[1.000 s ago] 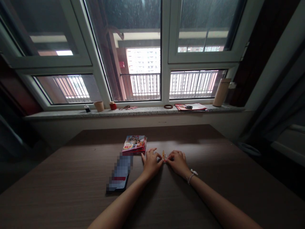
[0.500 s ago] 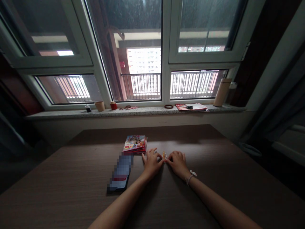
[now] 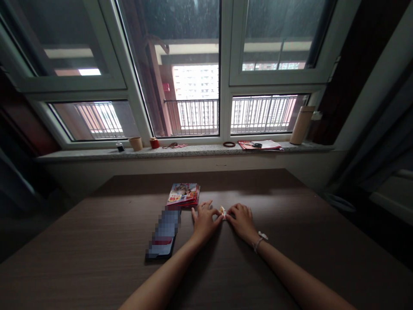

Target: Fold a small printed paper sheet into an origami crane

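A small folded piece of printed paper [image 3: 223, 212], white with yellow and red, is held between my two hands just above or on the brown table [image 3: 97, 241]. My left hand [image 3: 205, 218] pinches its left side between thumb and index finger, the other fingers spread outward. From the right, my right hand [image 3: 240, 218] pinches the opposite side, its fingers curled. The fingertips partly cover the paper, so its exact folds are too small to make out. A stack of printed leaflets [image 3: 183, 194] lies just beyond my left hand.
A phone [image 3: 163, 237], its screen blurred, lies left of my left forearm. Along the windowsill [image 3: 200, 149] stand a paper cup [image 3: 136, 144], a small red container [image 3: 154, 143], a bracelet [image 3: 229, 144], scissors [image 3: 256, 145] on red-and-white papers [image 3: 272, 145], and a tan flask [image 3: 302, 125].
The paper between my fingertips has shifted slightly and shows more white. Both hands stay in nearly the same place, still pinching it.
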Available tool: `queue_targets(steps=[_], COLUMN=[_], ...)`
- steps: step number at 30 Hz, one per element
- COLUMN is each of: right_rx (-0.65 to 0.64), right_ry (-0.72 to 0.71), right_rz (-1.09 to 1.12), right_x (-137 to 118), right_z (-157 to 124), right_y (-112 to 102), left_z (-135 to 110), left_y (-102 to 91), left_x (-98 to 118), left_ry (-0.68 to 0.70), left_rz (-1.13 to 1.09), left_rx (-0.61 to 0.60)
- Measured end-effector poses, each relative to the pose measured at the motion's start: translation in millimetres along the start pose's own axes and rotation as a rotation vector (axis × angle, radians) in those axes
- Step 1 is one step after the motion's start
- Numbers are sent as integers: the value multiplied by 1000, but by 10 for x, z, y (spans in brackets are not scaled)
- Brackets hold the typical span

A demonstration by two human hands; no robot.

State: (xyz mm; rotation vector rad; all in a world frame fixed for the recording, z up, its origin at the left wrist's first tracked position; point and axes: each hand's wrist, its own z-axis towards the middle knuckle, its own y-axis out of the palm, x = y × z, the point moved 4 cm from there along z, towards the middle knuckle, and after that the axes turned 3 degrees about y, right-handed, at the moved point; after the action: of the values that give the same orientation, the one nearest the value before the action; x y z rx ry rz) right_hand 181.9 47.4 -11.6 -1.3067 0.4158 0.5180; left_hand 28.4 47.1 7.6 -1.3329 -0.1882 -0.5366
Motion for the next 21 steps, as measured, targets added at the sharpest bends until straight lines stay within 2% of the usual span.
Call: queue_targets(steps=[4,14,18,21], right_rx=[-16,-31,-44,-33], right_ry=[-5,-40,-45,-52], right_rz=[22,-17,-37,-40], right_x=[24,9,-7,-11], right_z=[12,1,-6,-8], right_y=[-14,-42,-38,-38], left_z=[-10,34,42,45], left_y=[-9,-16,-13,-20], left_x=[5,-60,-72,-60], left_ry=[21,-13,-23,18], left_rz=[22,67,69,93], left_rx=[4,-84,-76,-67])
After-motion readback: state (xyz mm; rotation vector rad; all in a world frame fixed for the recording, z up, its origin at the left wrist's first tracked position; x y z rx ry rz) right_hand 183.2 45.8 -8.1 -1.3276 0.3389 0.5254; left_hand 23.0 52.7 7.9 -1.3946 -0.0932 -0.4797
